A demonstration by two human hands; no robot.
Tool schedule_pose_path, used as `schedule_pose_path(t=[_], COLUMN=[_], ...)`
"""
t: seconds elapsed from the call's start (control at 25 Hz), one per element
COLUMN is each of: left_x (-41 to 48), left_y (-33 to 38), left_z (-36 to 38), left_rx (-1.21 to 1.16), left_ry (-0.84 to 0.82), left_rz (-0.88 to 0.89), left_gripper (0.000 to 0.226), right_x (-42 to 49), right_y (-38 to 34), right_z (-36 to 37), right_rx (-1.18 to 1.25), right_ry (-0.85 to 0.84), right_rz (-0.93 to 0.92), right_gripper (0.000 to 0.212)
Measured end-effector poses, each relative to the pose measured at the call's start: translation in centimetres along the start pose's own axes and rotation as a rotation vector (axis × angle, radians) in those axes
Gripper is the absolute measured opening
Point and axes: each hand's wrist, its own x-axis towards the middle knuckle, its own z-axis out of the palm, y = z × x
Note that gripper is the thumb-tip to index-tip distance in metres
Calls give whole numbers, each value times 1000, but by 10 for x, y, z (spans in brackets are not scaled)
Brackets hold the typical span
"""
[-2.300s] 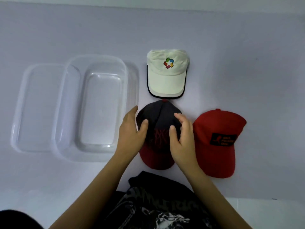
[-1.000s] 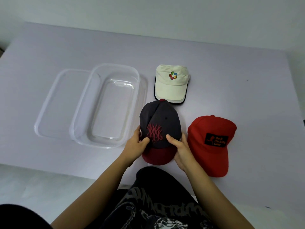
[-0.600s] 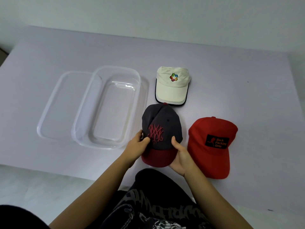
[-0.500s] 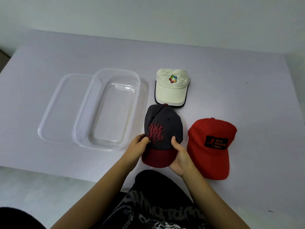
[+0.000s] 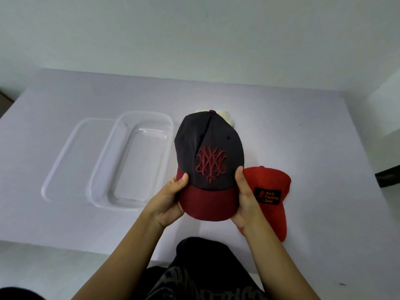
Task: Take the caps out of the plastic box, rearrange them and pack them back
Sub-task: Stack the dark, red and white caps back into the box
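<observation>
I hold a dark grey cap point(image 5: 207, 148) with a maroon brim and a red embroidered emblem up above the table. My left hand point(image 5: 171, 200) grips its left brim corner and my right hand point(image 5: 245, 198) grips the right one, thumbs on top. A red cap point(image 5: 273, 198) with a black patch lies on the table at the right, partly behind my right hand. Only a sliver of the white cap point(image 5: 226, 116) shows behind the raised cap. The clear plastic box point(image 5: 101, 169) lies empty to the left.
The box's clear lid point(image 5: 65, 159) lies flat to the left of the box, tucked partly under it. The white table point(image 5: 303, 126) has bare surface at the back and right. Its front edge runs just before my lap.
Both hands have lifted the dark grey cap off the table and brought it up toward the camera. It now covers most of the white cap. The red cap and box stayed put.
</observation>
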Motion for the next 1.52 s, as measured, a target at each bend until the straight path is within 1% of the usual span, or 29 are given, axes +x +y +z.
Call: schedule_pose_path(t=[0.08, 0.12, 0.16, 0.24, 0.28, 0.32, 0.36, 0.44, 0.56, 0.68, 0.72, 0.8, 0.84, 0.88, 0.96, 1.0, 1.08, 1.16, 1.2, 1.36, 1.4, 1.52], left_x=[-2, -4, -6, -12, -15, -18, -23, -29, -35, -41, -45, -52, -56, -59, -60, -58, -47, -31, -25, -9, -7, -2], left_y=[-5, -8, -10, -13, -14, -13, -11, -4, 14, 42, 54, 75, 88, 101, 123, 132, 142, 140, 137, 123, 122, 121], left_z=[2, -1, -3, -8, -11, -14, -17, -22, -32, -49, -55, -69, -80, -92, -117, -128, -144, -154, -157, -169, -172, -171], left_rx=[-19, -19, -15, 3, 9, 9, 1, -22, -13, -8, -12, -9, -2, 7, 1, 6, 50, 110, 127, 117, 136, 271], left_ry=[-29, -29, -16, 38, 64, 84, 94, 88, 66, 49, 46, 91, 132, 178, 264, 306, 375, 436, 459, 500, 516, 638], left_rz=[6, 4, 2, -1, 1, 9, 24, 50, 63, 75, 80, 100, 111, 120, 137, 138, 107, 34, -9, -176, -205, -267], left_gripper=[60, 62, 63, 69, 74, 78, 81, 77, 68, 63, 56, 31, 27, 31, 38, 42, 41, 38, 38, 39, 39, 35], right_x=[0, 2, 4, 11, 13, 15, 16, 16, 19, 32, 39, 53, 61, 69, 81, 86, 90, 95, 98, 102, 103, 103], right_y=[-15, -23, -29, -34, -34, -31, -27, -18, -6, 1, 3, 10, 20, 33, 65, 82, 112, 133, 142, 161, 164, 166], right_z=[-3, -4, -5, -6, -4, -1, 3, 11, 26, 53, 64, 87, 99, 108, 118, 118, 112, 106, 106, 108, 107, 105], right_rx=[-37, -64, -104, -203, -240, -245, -206, -83, 18, -16, -53, -190, -317, -476, -782, -873, -939, -965, -986, -1156, -1186, -1234], right_ry=[4, 35, 73, 166, 195, 201, 191, 167, 136, 71, 46, 20, 46, 101, 293, 381, 480, 515, 527, 638, 665, 722], right_rz=[-36, -43, -37, -19, 0, 31, 67, 100, 57, -8, -24, -35, -29, -21, -15, 5, 73, 123, 119, 0, -22, -52], right_gripper=[73, 66, 58, 32, 23, 21, 21, 20, 20, 27, 32, 44, 45, 43, 37, 39, 46, 50, 50, 38, 37, 36])
